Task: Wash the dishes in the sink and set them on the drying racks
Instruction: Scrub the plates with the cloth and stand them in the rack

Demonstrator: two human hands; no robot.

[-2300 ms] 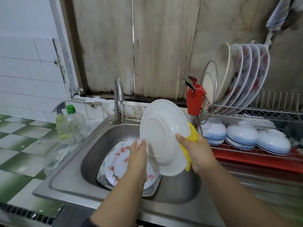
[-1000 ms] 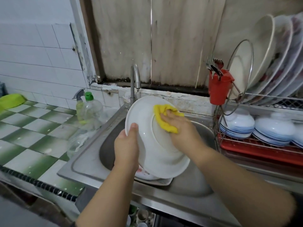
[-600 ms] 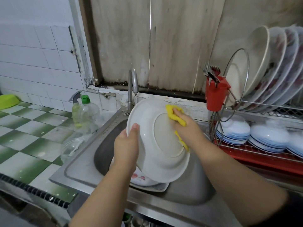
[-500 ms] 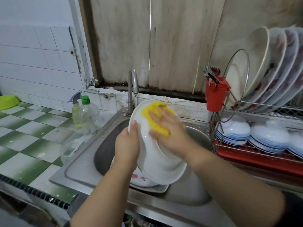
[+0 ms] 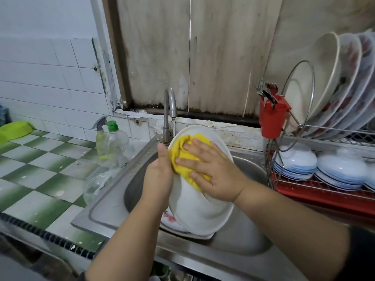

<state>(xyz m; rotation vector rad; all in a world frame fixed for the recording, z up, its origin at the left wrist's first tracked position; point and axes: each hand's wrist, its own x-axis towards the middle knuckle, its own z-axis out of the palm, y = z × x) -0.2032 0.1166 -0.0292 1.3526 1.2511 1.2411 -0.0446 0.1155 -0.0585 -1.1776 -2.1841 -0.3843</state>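
Left hand (image 5: 159, 177) grips the tilted round white plate (image 5: 199, 209); right hand (image 5: 215, 175), fingers flat, presses the yellow sponge cloth (image 5: 182, 157) against it.

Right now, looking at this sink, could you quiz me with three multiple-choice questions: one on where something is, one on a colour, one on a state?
1. Where does the red cutlery holder hang?
A. on the tap
B. on the left end of the drying rack
C. inside the sink

2. What colour is the cloth on the white plate?
A. yellow
B. blue
C. pink

3. What state is the tap in?
A. off and dry
B. running
C. broken off

Answers:
1. B, the holder hangs on the rack's left end, beside the upright plates.
2. A, the right hand presses a yellow cloth flat against the plate, while the left hand grips the plate's rim.
3. B, a thin stream of water falls from the spout toward the plate.
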